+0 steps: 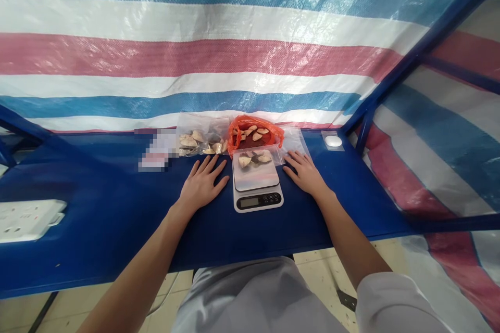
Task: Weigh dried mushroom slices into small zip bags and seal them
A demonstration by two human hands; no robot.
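Note:
My left hand (202, 182) lies flat on the blue table with its fingers spread, left of a white digital kitchen scale (257, 204). My right hand (305, 173) rests flat to the right of the scale, fingertips at the edge of an empty-looking clear plastic bag (296, 141). On the scale's plate sits a clear bag holding pale dried slices (253, 159). Behind it, an open orange plastic bag (236, 138) contains more slices. Clear bags of similar slices (190, 140) lie beyond my left fingertips. Neither hand holds anything.
A white power strip (31, 220) sits at the table's left. A round white object in a small clear packet (333, 141) is at the far right. Blue metal posts (375, 99) and a striped plastic sheet (195, 57) enclose the blue table (117, 208).

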